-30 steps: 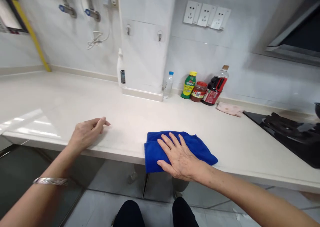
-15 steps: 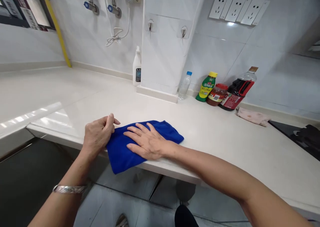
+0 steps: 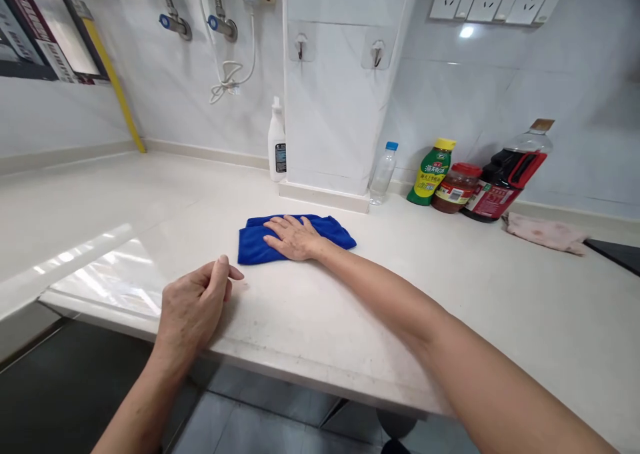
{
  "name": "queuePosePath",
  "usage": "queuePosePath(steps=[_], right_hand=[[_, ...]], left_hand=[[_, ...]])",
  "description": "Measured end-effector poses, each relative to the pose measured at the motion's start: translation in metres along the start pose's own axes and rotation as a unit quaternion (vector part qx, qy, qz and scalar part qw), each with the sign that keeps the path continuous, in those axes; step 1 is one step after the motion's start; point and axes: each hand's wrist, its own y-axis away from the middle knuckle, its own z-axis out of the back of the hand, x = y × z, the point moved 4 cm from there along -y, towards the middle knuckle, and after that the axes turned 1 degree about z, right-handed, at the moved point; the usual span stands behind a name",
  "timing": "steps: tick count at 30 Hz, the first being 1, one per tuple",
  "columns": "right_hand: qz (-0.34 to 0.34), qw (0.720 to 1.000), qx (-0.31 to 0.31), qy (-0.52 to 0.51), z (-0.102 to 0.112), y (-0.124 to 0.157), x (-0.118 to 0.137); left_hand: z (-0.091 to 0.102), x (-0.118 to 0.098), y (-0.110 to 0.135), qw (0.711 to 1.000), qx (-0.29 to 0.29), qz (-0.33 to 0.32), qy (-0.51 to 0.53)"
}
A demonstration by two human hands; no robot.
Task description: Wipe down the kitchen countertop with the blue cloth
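View from the head camera over a pale, glossy stone countertop [image 3: 450, 294]. The folded bright-blue microfibre cloth [image 3: 255, 244] lies flat on the countertop, in front of the foot of the white tiled wall column [image 3: 335, 107] and well apart from the near edge. Its long axis runs left to right, roughly parallel to the column's base.

The right hand [image 3: 295, 236] lies palm-down on the middle of the cloth, fingers [image 3: 275, 227] straight, slightly spread and pointing leftward along that axis; it presses the cloth and does not clasp it. The arm reaches in from the lower right.

The left hand [image 3: 193, 307] rests at the near edge of the countertop, on the near-left side of the cloth and clear of it, loosely curled with thumb and forefinger tips close together; nothing shows between them. The right hand is therefore the one on the cloth, which lies ahead and to the right of the left fingers.

Against the wall: a white spray bottle [image 3: 277, 141] left of the column; a clear water bottle [image 3: 383, 174], green sauce bottle [image 3: 431, 172], red-lidded jar [image 3: 455, 187] and dark soy bottle [image 3: 507, 174] to its right; farther right, a pink rag [image 3: 545, 233].
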Motion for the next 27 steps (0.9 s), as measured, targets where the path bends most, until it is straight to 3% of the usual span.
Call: queuePosePath(steps=[7,13,18,27], right_hand=[[-0.087,0.996,-0.007,0.021,0.013,-0.037,-0.046],[-0.152,0.988,-0.013,0.025,0.016,-0.034,-0.069],[-0.17,0.985,-0.01,0.034,0.018,0.006,-0.077],[-0.202,0.978,-0.02,0.04,0.032,0.128,-0.111]], left_hand=[[0.0,0.004,0.0,1.0,0.006,0.004,0.011],[0.002,0.003,0.003,1.0,-0.007,-0.001,0.016],[0.002,0.005,0.0,1.0,-0.02,0.011,0.012],[0.005,0.007,-0.01,0.998,-0.024,0.049,-0.039]])
